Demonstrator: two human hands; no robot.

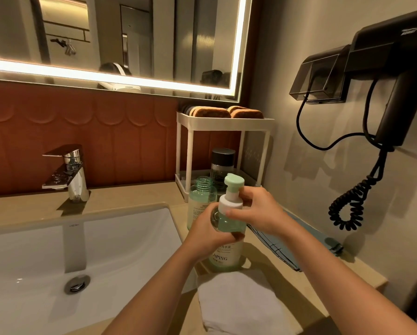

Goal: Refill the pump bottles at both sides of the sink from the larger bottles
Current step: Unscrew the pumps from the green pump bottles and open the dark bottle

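Observation:
A green pump bottle (228,255) with a white collar and mint pump head stands on the counter right of the sink. My left hand (208,234) grips its body from the left. My right hand (255,210) grips the white collar and pump at the top. Just behind it stands a larger green bottle (199,198) with its cap off and neck open, about half hidden by my hands.
The white sink (57,250) and chrome tap (69,172) lie to the left. A folded white towel (241,303) lies in front of the bottle, a blue cloth (289,240) to the right. A white two-tier rack (226,122) with a dark-capped bottle (223,163) stands behind. A wall hairdryer (393,88) hangs right.

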